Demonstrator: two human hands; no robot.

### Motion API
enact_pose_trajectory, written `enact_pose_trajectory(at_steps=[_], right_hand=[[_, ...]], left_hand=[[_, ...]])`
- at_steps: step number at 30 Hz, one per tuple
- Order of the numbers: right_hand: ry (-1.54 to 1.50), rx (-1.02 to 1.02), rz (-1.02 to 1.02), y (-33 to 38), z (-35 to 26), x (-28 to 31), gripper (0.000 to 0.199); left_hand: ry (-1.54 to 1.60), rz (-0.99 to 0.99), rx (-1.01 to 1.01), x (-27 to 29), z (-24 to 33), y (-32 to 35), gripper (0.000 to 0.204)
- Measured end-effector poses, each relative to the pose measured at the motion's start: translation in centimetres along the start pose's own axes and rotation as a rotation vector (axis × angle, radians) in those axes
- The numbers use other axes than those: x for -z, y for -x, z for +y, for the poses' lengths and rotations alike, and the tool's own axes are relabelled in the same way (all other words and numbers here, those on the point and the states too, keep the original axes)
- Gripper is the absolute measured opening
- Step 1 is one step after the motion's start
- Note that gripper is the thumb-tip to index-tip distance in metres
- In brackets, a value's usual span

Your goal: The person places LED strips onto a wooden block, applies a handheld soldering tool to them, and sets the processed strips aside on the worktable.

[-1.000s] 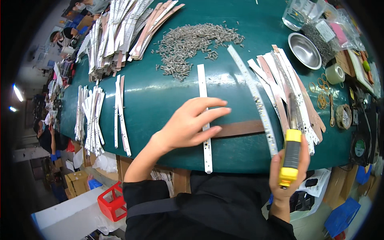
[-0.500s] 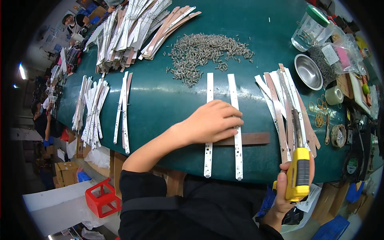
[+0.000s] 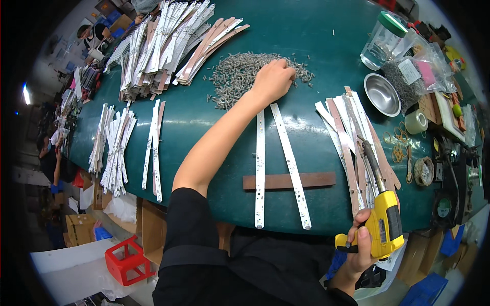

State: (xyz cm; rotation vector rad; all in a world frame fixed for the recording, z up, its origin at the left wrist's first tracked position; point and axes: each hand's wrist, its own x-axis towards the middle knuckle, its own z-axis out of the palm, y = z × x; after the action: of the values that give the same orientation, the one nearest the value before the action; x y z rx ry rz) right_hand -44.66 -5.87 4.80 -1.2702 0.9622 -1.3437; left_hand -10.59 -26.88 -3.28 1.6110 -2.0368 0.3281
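My left hand reaches over the heap of small grey metal pieces, fingers curled down at its right part; what they pinch, if anything, is hidden. In my right hand is a yellow soldering gun, its long metal tip pointing up and away, over a bundle of strips. Two white LED circuit strips lie in front of me across a flat brown bar. The left strip is nearly straight, and the right strip slants, its far end leaning left. Neither is touched by a hand.
Piles of white and brown strips lie far left, smaller bundles nearer. To the right are a strip bundle, a steel bowl, a green-lidded jar, a tape roll and rubber bands. A red stool stands below left.
My left hand has left the two strips and moved away to the metal pieces. The right strip now slants. The soldering gun has tilted slightly, still in my right hand.
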Motion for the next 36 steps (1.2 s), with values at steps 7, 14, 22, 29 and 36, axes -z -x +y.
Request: enact_pose_trajectory(at_steps=[7, 14, 22, 29, 36], right_hand=[[-0.129, -0.081, -0.030, -0.4, 0.4, -0.4, 0.061], [-0.937, -0.423, -0.125, -1.9, 4.0, -0.4, 0.053], [-0.933, -0.495, -0.084, -0.1, 4.8, -2.8, 0.054], [-0.941, -0.450, -0.226, 0.2, 5.9, -2.9, 0.062], [-0.934, -0.431, -0.187, -0.2, 5.8, -2.3, 0.066]], left_hand=[[0.413, -0.089, 0.264, 4.4, 2.7, 1.9, 0.008], [1.224, -0.246, 0.597, 9.0, 6.8, 7.9, 0.017], [1.451, -0.318, 0.760, 10.7, 8.0, 10.5, 0.021], [1.275, -0.262, 0.643, 9.9, 8.6, 11.8, 0.013], [0.729, -0.262, 0.355, 9.9, 10.0, 11.7, 0.012]])
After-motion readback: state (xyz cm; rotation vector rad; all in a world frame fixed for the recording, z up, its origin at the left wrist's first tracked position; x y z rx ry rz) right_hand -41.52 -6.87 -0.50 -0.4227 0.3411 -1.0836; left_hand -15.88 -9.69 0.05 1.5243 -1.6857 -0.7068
